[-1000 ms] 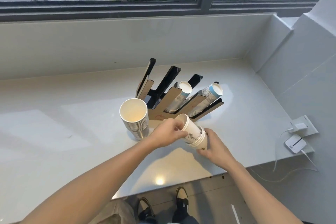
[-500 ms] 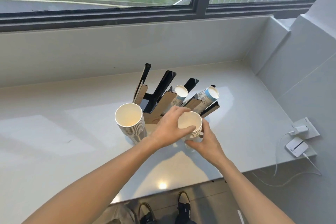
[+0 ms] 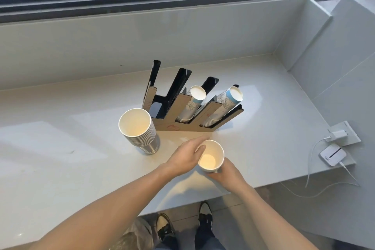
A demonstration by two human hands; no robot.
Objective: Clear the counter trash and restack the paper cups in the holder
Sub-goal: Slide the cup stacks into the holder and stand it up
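Observation:
A white paper cup stack (image 3: 211,157) stands mouth up near the counter's front edge. My right hand (image 3: 225,172) grips its lower side from the front. My left hand (image 3: 187,155) lies against its left rim with fingers stretched out flat. A taller stack of paper cups (image 3: 138,130) stands upright to the left. Behind both is the black and brown slotted cup holder (image 3: 182,115), with two slanted cup stacks (image 3: 192,103) (image 3: 225,105) in its right slots; its left slots hold nothing.
The pale counter (image 3: 60,158) runs under a window, with a wall rising at the right. A white charger in a socket (image 3: 338,134) and a small white device (image 3: 332,154) with cables sit at the right edge. My shoes (image 3: 205,213) show below the counter's front edge.
The cup stack in my hands went from tilted to upright and came down toward the counter's front. My left hand let go of its rim and now lies flat beside it.

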